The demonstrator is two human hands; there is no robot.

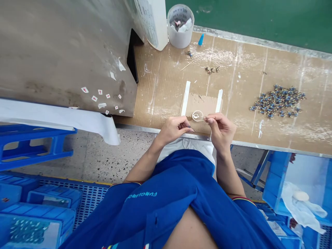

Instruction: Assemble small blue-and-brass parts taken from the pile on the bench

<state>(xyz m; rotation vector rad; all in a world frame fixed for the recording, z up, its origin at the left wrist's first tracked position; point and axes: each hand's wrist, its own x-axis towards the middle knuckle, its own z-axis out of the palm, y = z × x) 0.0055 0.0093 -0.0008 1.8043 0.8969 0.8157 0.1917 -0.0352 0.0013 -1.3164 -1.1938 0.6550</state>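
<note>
My right hand pinches a thin wooden toothpick. The toothpick points left, its far end at a small round dish with a white smear in it. That dish sits on a cardboard piece with white tape strips along both sides. Just left of the dish, my left hand is closed, thumb and finger pinching a tiny dark metal part. Its exact shape is too small to make out. A few tiny bits lie on the cardboard above the dish.
To the right lies a pile of small blue-and-gold metal parts; several more lie farther back. Another toothpick, a blue cone-shaped cap, a tub and a white bottle are behind. A metal box stands left.
</note>
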